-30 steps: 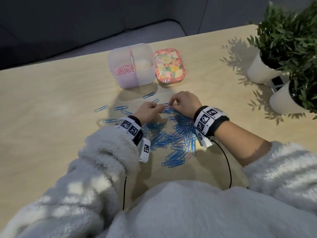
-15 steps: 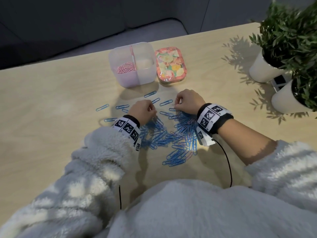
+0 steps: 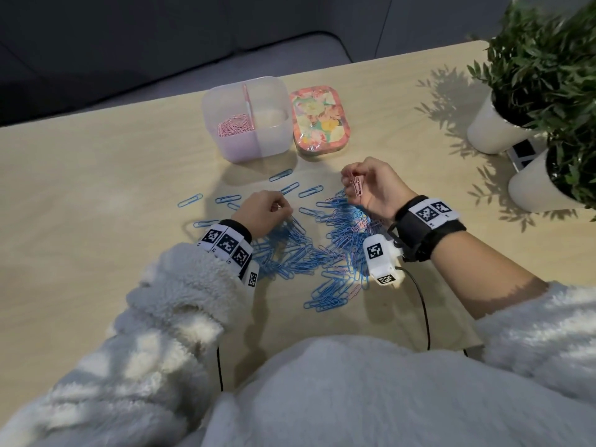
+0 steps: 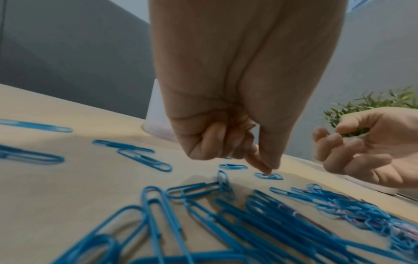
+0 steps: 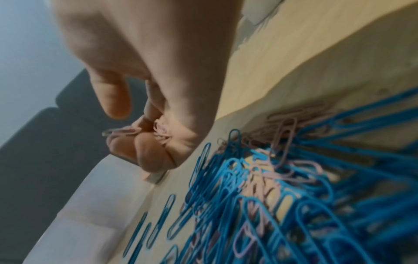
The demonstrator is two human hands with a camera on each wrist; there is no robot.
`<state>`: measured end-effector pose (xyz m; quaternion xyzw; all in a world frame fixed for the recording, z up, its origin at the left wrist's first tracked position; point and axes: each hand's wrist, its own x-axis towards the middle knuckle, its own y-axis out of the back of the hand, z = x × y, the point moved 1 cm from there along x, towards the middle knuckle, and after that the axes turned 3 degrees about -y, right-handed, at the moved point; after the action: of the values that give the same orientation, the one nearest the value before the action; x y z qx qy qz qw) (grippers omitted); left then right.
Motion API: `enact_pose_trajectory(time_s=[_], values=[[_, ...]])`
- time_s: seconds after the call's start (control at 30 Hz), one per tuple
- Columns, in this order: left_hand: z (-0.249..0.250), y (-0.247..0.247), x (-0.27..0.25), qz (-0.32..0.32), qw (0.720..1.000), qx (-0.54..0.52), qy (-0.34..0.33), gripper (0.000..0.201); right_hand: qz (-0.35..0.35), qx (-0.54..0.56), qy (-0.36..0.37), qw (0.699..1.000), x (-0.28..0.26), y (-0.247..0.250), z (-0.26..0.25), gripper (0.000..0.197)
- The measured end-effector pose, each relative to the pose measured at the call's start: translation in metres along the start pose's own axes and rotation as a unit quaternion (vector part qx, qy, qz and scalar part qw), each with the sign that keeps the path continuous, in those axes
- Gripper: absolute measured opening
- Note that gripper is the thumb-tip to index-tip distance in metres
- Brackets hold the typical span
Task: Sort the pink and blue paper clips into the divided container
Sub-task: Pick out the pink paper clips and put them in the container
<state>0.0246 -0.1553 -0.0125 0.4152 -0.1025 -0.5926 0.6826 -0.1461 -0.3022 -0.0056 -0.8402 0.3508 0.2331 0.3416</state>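
Head view, counter (image 3: 80, 221) contents, left to right. Left hand (image 3: 263, 212): fingers curled, tips down at the near-left edge of the blue paper clips (image 3: 300, 250); whether it grips anything, cannot tell. Blue heap lies between and below both hands, a few pink ones mixed in. Divided container (image 3: 254, 146): beyond the left hand, pink clips in its left compartment. Right hand (image 3: 371, 188): raised above the heap's far-right edge, pinching pink paper clips (image 3: 357, 186).
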Motion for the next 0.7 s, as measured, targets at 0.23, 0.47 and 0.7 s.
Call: enact_pose_trajectory(time_s=[0.23,0.47,0.7], values=[[-0.001,-0.008,-0.008,-0.028,0.999,0.034,-0.022,0.011,0.103,-0.424,0.105,0.893,0.014,-0.01,0.006,0.024],[0.007,-0.017,-0.01,-0.058,0.993,0.098,-0.044,0.009,0.115,-0.747,0.139,0.64,0.014,-0.021,0.007,0.009],[0.007,-0.019,-0.01,-0.088,0.987,0.123,-0.05,0.013,0.053,-0.749,0.051,0.658,0.02,-0.027,0.005,0.011]])
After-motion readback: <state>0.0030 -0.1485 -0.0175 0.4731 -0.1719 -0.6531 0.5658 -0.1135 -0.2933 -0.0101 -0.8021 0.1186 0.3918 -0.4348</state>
